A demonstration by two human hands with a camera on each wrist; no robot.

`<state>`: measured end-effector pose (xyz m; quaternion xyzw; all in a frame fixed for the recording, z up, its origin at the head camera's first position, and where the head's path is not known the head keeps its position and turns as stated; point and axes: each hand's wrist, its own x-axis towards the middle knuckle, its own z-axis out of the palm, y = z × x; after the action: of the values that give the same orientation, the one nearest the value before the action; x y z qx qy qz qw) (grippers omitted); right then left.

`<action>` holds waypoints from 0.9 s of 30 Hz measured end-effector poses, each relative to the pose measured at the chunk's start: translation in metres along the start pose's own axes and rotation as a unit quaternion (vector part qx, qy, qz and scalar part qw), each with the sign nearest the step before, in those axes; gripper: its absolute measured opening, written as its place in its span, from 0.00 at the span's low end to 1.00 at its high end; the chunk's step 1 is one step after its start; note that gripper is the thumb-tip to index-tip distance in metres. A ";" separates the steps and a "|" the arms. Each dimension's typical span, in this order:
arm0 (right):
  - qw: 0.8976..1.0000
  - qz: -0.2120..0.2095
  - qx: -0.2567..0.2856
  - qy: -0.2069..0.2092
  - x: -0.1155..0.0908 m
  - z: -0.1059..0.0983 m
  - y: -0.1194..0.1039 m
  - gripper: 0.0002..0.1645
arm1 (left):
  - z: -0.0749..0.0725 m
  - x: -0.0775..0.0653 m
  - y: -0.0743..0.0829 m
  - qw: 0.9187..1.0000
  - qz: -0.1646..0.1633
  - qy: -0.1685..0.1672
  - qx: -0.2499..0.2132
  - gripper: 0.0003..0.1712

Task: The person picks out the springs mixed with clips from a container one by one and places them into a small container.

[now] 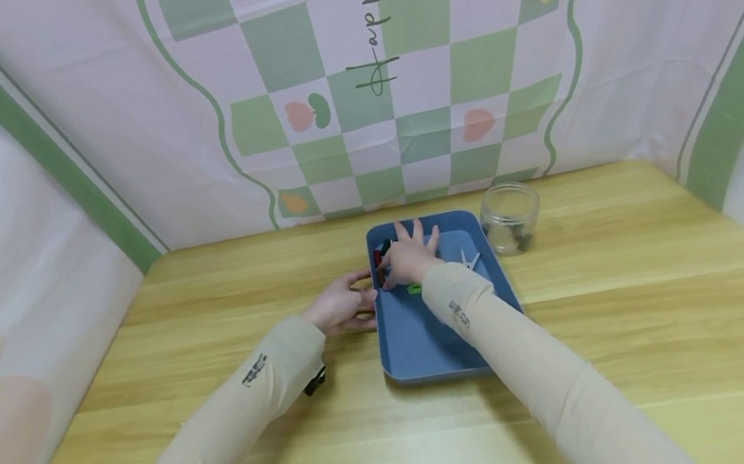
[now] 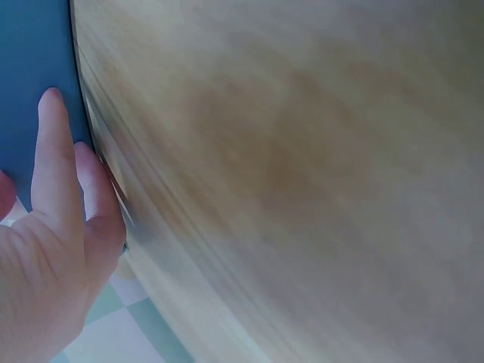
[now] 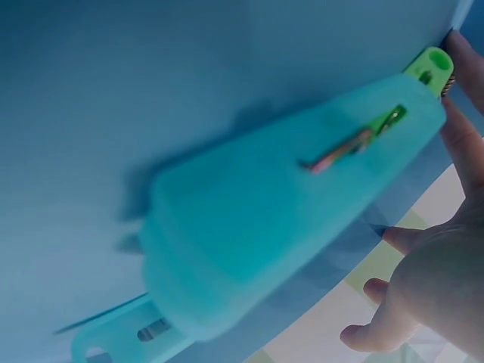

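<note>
In the head view, a blue tray (image 1: 426, 341) lies on the wooden table. My left hand (image 1: 342, 304) is at its left side; in the left wrist view its straight fingers (image 2: 54, 159) touch the tray wall. Inside the tray, my right hand (image 1: 411, 258) is at the left wall, beside small red (image 1: 378, 257) and black (image 1: 385, 247) pieces, several fingers spread. Whether thumb and forefinger pinch a piece is hidden. A bright green piece (image 1: 414, 289) lies beneath. A tapered turquoise piece (image 3: 280, 212) with a green end (image 3: 431, 68) shows close up in the right wrist view.
A pale V-shaped piece (image 1: 470, 260) lies at the right inside the tray. Behind the tray's right corner stands a clear jar (image 1: 509, 209) with dark pieces at its bottom. A checkered cloth (image 1: 424, 80) hangs along the table's back edge.
</note>
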<state>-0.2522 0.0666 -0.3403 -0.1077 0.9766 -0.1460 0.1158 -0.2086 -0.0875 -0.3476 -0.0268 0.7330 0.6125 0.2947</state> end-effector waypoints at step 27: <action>1.000 -0.005 0.029 -0.009 0.000 -0.005 0.006 0.24 | 0.000 0.001 0.001 1.000 -0.009 0.005 -0.009 0.31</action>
<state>-0.2546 0.0735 -0.3376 -0.1104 0.9702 -0.1742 0.1268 -0.2096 -0.0866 -0.3477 -0.0393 0.7283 0.6164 0.2968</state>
